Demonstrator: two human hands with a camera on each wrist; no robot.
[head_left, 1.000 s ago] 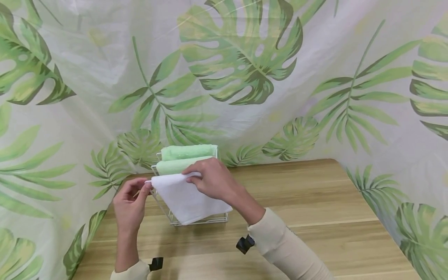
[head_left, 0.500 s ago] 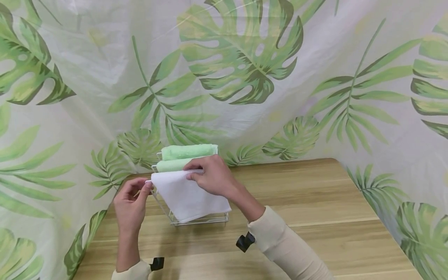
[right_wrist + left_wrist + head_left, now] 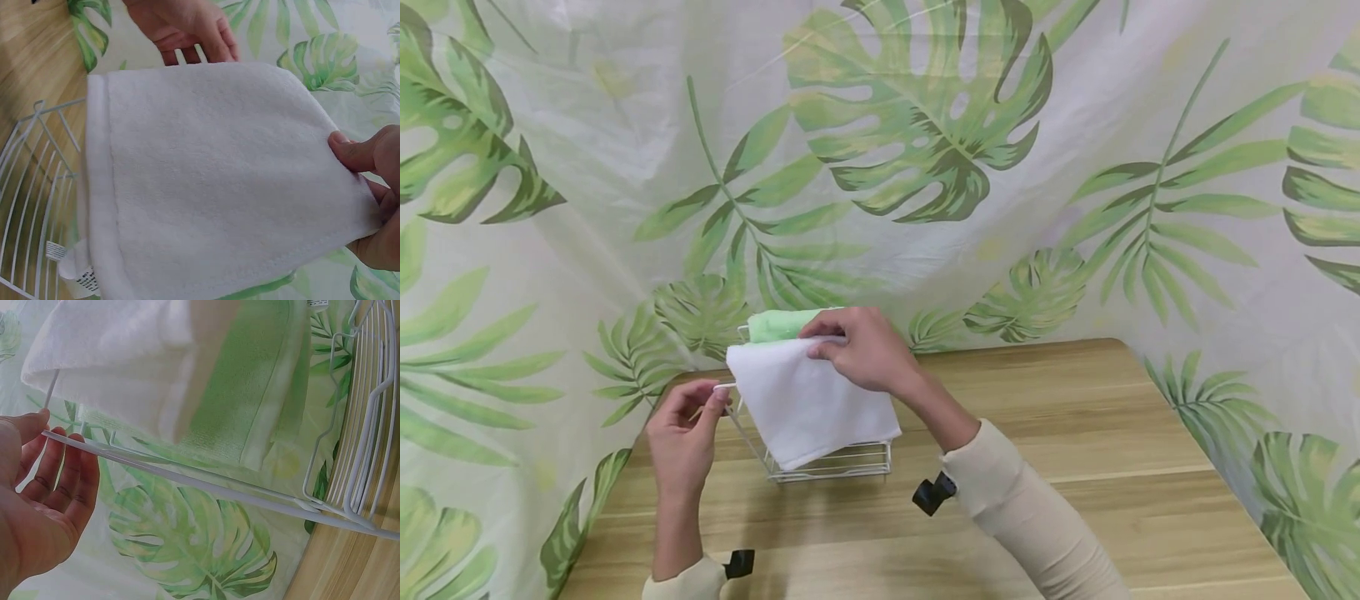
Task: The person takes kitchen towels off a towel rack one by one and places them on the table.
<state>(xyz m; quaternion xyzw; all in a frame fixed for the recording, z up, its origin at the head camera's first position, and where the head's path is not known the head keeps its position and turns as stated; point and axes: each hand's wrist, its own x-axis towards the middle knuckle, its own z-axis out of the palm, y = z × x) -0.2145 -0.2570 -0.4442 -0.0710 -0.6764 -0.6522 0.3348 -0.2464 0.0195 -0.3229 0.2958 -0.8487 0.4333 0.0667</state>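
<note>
In the head view my right hand pinches the top fold of a white towel, which hangs folded in two, raised above the front of a white wire rack. My left hand holds the rack's front left end between thumb and fingers, also plain in the left wrist view, where the thin bar runs bare into the towel's fold. Behind it hangs a green towel; a second green one is mostly hidden by the white. The right wrist view shows my thumb on the white cloth.
The rack stands on a wooden table, toward its back left. A leaf-print curtain hangs right behind the table. Printed labels stick out under the white towel's edge. Black wrist mounts hang below the sleeves.
My right hand has raised the white towel up and slightly back, so its fold has left the front bar and now covers the nearer green towel. The left hand has stayed on the rack.
</note>
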